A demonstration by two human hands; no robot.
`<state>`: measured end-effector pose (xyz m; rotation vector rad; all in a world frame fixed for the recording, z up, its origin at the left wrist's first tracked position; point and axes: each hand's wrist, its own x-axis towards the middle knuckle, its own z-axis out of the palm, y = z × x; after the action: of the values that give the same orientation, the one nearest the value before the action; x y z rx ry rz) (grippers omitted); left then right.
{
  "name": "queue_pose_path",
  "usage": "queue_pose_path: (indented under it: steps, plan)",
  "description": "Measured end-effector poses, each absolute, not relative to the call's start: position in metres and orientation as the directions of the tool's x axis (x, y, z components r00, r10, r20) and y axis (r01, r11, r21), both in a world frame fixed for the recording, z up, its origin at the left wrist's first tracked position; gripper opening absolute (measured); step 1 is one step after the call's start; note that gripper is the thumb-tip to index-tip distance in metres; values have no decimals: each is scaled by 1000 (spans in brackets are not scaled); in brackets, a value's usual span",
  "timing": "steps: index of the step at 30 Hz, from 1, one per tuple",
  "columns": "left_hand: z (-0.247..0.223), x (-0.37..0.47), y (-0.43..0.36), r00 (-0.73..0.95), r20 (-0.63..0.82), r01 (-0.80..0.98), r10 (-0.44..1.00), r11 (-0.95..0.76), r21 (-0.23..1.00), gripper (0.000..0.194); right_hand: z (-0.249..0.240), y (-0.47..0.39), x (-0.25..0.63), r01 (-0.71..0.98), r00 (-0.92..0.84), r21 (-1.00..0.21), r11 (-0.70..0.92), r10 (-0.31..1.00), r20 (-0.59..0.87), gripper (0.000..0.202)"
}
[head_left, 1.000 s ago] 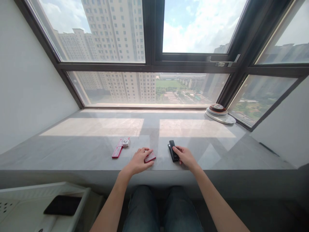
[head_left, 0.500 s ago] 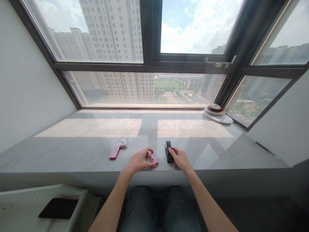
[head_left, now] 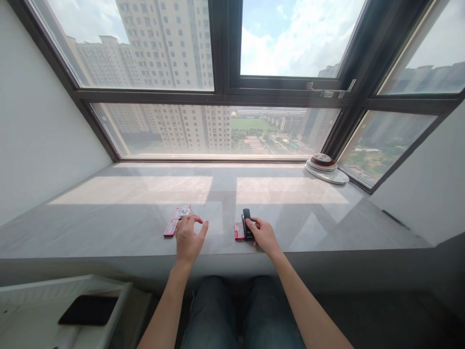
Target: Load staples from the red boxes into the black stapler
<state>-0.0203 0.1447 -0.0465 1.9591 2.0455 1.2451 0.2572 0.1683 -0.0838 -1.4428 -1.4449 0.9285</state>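
My right hand grips a black stapler, thumb on top of it. Just left of the stapler, and partly behind it, a small red-and-white box lies on the sill. My left hand is open, thumb and index finger apart with nothing between them. Beyond its fingers lie two more flat red-and-white boxes, the nearer box and the farther box, with a small white box at their right. My left fingers partly cover this group; whether they touch it I cannot tell.
The boxes lie on a grey marble windowsill below dark-framed windows. Stacked plates or discs stand in the far right corner. A thin dark strip lies by the right wall. Below left, a dark flat object rests on white furniture.
My left hand has let go of the red-and-white box and moved left to the other boxes. My right hand has shifted slightly left with the stapler, now against or over that box's edge.
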Motion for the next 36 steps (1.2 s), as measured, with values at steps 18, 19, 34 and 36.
queue_pose_path:
  steps: [18, 19, 34, 36]
  plan:
    - [-68, -71, 140, 97, 262, 836, 960, -221, 502, 64, -92, 170, 256, 344, 59, -936, 74, 993, 100, 59]
    - [-64, -60, 144, 127, 282, 800, 951, -267, 538, 64, -93, 171, 256, 343, 57, -936, 74, 993, 100, 59]
    - [-57, 54, 173, 437, 350, 556, 829, -555, 619, 70, -91, 174, 264, 208, -42, -978, 6, 999, -2, 59]
    - [-49, 45, 168, 387, 393, 583, 834, -551, 597, 63, -90, 174, 263, 204, -36, -979, 0, 999, -7, 59]
